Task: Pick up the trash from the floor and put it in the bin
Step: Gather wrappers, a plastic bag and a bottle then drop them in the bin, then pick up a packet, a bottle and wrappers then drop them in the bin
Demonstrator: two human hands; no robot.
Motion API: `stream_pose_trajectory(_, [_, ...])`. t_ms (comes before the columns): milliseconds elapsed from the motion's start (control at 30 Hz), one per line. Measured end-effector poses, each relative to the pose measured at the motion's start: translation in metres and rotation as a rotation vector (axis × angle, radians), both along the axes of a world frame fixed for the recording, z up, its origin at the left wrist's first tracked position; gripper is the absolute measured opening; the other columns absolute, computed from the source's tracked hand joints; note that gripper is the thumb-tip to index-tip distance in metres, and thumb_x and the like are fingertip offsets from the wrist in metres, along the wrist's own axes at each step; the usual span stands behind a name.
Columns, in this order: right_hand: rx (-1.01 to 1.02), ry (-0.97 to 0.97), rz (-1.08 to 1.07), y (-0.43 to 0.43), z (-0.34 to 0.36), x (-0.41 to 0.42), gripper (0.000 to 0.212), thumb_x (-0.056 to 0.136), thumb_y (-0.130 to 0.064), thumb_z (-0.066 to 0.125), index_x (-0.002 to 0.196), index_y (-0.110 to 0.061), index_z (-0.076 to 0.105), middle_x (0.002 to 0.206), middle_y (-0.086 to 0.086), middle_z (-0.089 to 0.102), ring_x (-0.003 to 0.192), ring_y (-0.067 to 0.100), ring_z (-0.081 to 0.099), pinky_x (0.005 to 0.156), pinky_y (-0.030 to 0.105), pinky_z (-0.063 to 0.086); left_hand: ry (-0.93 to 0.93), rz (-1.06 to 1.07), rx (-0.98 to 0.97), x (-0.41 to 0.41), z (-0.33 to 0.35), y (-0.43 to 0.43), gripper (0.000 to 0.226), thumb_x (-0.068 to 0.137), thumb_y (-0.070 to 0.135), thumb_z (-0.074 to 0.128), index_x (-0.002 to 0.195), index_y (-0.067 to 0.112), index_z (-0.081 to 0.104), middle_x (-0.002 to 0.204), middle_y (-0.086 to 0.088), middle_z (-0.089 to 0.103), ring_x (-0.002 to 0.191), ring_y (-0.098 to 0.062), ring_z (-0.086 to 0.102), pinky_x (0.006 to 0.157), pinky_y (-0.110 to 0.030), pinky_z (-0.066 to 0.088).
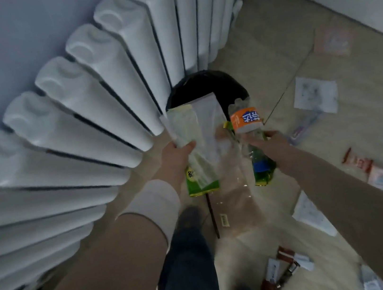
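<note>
A black bin (231, 89) stands on the floor against the radiator, its far side hidden behind the radiator fins. My left hand (175, 157) grips a bundle of wrappers (188, 130), a pale green and white one with a flat white packet behind it, held just in front of the bin's near rim. My right hand (272, 145) holds a crushed clear plastic bottle (248, 121) with an orange label, plus a green and blue wrapper (262, 171) hanging below it. A clear plastic bag (231, 188) dangles between both hands.
A white column radiator (95, 104) fills the left side. Paper sheets (314, 95), a pink wrapper (332, 40), red packets (357, 162) and more litter (283, 270) lie on the beige floor to the right. My leg and shoe (187, 222) are below the hands.
</note>
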State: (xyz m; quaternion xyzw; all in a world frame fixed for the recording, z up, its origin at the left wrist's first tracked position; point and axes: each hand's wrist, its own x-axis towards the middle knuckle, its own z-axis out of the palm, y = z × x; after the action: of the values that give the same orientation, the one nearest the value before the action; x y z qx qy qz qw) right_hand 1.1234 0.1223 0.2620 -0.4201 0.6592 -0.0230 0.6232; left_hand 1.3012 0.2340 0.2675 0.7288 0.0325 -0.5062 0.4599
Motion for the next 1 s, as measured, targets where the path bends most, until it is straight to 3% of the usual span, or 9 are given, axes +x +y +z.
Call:
stream_pose_trajectory(100, [0.008, 0.074, 0.058, -0.036, -0.048, 0.039, 0.086, 0.072, -0.037, 0.076, 0.137, -0.008, 0.029, 0.107, 0.004, 0.055, 0.073, 0.011, 0.055, 0.046, 0.021, 0.048, 0.005, -0.07, 0.029, 0.031, -0.05, -0.05, 0.04, 0.085, 0.013, 0.064, 0.121, -0.001, 0.054, 0.119, -0.017, 0.062, 0.103, -0.031, 0.062, 0.093, -0.041, 0.05])
stream_pose_trajectory(200, [-0.006, 0.174, 0.138, -0.062, -0.085, 0.069, 0.097, 0.062, -0.05, 0.077, 0.139, -0.011, 0.031, 0.129, 0.011, 0.054, 0.106, 0.028, 0.059, 0.089, 0.042, 0.053, -0.019, -0.155, 0.074, 0.051, -0.087, -0.085, 0.038, 0.087, 0.02, 0.062, 0.12, 0.002, 0.056, 0.107, -0.008, 0.062, 0.101, -0.028, 0.059, 0.095, -0.041, 0.048])
stream_pose_trajectory(267, [-0.032, 0.223, 0.206, -0.072, -0.099, 0.083, 0.095, 0.064, -0.055, 0.072, 0.141, -0.014, 0.034, 0.131, 0.011, 0.055, 0.115, 0.031, 0.056, 0.1, 0.038, 0.046, -0.017, -0.22, 0.088, 0.062, -0.103, -0.101, 0.033, 0.088, 0.025, 0.06, 0.114, 0.004, 0.059, 0.097, -0.004, 0.063, 0.098, -0.027, 0.06, 0.09, -0.037, 0.05])
stream_pose_trajectory(333, [-0.088, 0.229, 0.244, -0.078, -0.107, 0.093, 0.087, 0.072, -0.05, 0.069, 0.144, -0.017, 0.033, 0.135, 0.01, 0.054, 0.12, 0.031, 0.052, 0.097, 0.029, 0.042, -0.026, -0.298, 0.112, 0.068, -0.112, -0.112, 0.036, 0.089, 0.031, 0.057, 0.11, 0.003, 0.06, 0.097, -0.007, 0.065, 0.097, -0.025, 0.061, 0.09, -0.036, 0.051])
stream_pose_trajectory(400, [-0.133, 0.257, 0.29, -0.078, -0.109, 0.096, 0.082, 0.078, -0.049, 0.064, 0.145, -0.016, 0.03, 0.142, 0.011, 0.046, 0.127, 0.033, 0.046, 0.102, 0.034, 0.039, -0.114, -0.369, 0.148, 0.073, -0.115, -0.116, 0.037, 0.089, 0.037, 0.055, 0.106, 0.005, 0.06, 0.109, -0.016, 0.064, 0.104, -0.029, 0.06, 0.099, -0.042, 0.047])
stream_pose_trajectory(533, [-0.26, 0.389, 0.475, -0.07, -0.09, 0.086, 0.073, 0.085, -0.048, 0.055, 0.146, -0.019, 0.027, 0.146, 0.013, 0.039, 0.131, 0.033, 0.041, 0.106, 0.043, 0.04, -0.406, -0.665, 0.209, 0.072, -0.104, -0.113, 0.061, 0.09, 0.038, 0.052, 0.141, 0.008, 0.034, 0.141, -0.014, 0.046, 0.127, -0.029, 0.047, 0.105, -0.034, 0.039])
stream_pose_trajectory(667, [-0.472, 0.619, 0.806, -0.05, -0.062, 0.067, 0.064, 0.088, -0.039, 0.053, 0.144, -0.018, 0.029, 0.144, 0.011, 0.039, 0.13, 0.033, 0.038, 0.102, 0.047, 0.037, -0.943, -1.207, 0.233, 0.058, -0.079, -0.101, 0.054, 0.091, 0.036, 0.05, 0.138, 0.013, 0.037, 0.135, -0.014, 0.048, 0.123, -0.032, 0.045, 0.101, -0.043, 0.04])
stream_pose_trajectory(733, [-0.576, 0.702, 0.914, -0.036, -0.049, 0.046, 0.057, 0.089, -0.034, 0.053, 0.14, -0.016, 0.035, 0.142, 0.011, 0.041, 0.13, 0.031, 0.037, 0.103, 0.046, 0.034, -1.121, -1.399, 0.248, 0.039, -0.063, -0.094, 0.051, 0.091, 0.034, 0.049, 0.136, 0.013, 0.037, 0.136, -0.013, 0.046, 0.124, -0.032, 0.043, 0.101, -0.042, 0.037])
stream_pose_trajectory(1000, [-0.616, 0.841, 0.879, 0.059, -0.004, -0.098, 0.044, 0.09, -0.023, 0.05, 0.131, -0.013, 0.039, 0.142, 0.011, 0.04, 0.139, 0.029, 0.027, 0.111, 0.052, 0.023, -1.445, -1.618, 0.185, -0.104, -0.009, -0.034, 0.039, 0.09, 0.014, 0.039, 0.128, 0.01, 0.04, 0.13, -0.014, 0.049, 0.122, -0.032, 0.043, 0.107, -0.047, 0.028])
